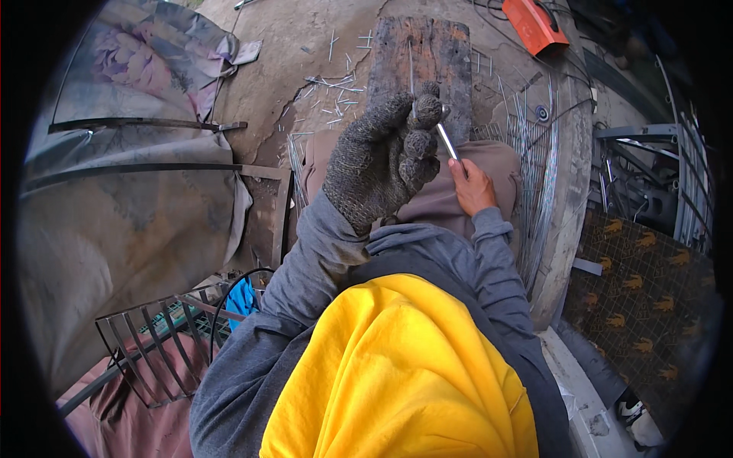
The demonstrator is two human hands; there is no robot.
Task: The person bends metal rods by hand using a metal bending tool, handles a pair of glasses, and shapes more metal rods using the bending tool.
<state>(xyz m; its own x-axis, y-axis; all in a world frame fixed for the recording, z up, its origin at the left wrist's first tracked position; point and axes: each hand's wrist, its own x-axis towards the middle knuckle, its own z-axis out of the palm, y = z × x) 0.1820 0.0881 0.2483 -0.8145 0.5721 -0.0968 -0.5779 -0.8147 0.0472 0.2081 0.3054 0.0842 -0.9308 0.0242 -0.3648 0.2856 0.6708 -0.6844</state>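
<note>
My left hand (382, 153) wears a dark grey knitted glove and is raised in front of my lap, its fingers curled closed. A thin metal rod (411, 69) sticks up from between the gloved thumb and fingers. Lower right of it, my bare right hand (475, 187) is closed around the near end of a shiny metal bar (448, 141). The bar's far end runs up behind or beside the gloved fingertips; whether it touches the rod is hidden there. Beyond both hands lies a worn, scorched wooden board (454, 57).
Short cut metal rods (336, 95) are scattered on the ground left of the board. A bundle of long thin rods (538, 175) lies at my right. An orange metal-cased machine (534, 27) stands at the far right. Draped sheeting (130, 198) and a barred metal frame (156, 343) are on the left.
</note>
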